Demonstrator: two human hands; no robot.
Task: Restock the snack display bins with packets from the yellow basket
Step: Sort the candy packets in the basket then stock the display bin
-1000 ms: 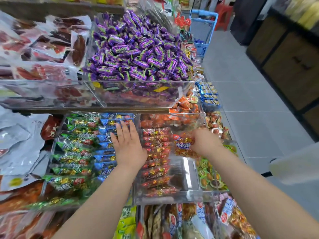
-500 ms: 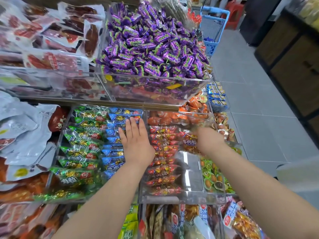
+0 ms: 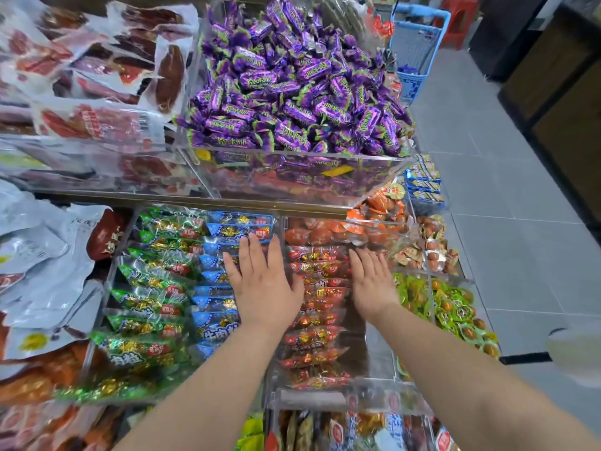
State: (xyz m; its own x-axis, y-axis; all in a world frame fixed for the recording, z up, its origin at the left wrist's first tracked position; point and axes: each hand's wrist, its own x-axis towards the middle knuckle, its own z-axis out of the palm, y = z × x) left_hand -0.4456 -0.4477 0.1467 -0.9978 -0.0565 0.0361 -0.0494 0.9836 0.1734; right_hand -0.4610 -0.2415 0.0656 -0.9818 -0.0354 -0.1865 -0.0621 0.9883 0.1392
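My left hand (image 3: 263,281) lies flat, palm down, on the row of blue packets (image 3: 214,301), its thumb reaching the divider beside the red packets (image 3: 317,323). My right hand (image 3: 374,283) lies flat on the right edge of the red packets' row inside a clear acrylic bin (image 3: 344,397). Both hands have fingers spread and hold nothing. A row of green packets (image 3: 146,288) fills the left of the neighbouring bin. No yellow basket is in view.
A raised clear bin of purple candies (image 3: 292,89) overhangs behind the hands. Vacuum-packed meat packets (image 3: 97,76) lie at upper left, white pouches (image 3: 39,255) at left, orange and green egg packs (image 3: 452,307) at right. A blue basket (image 3: 413,50) stands on the grey tiled aisle.
My right hand has let go of the red packets it held and now rests flat on the red row. My left hand stayed on the blue packets. The view moved closer.
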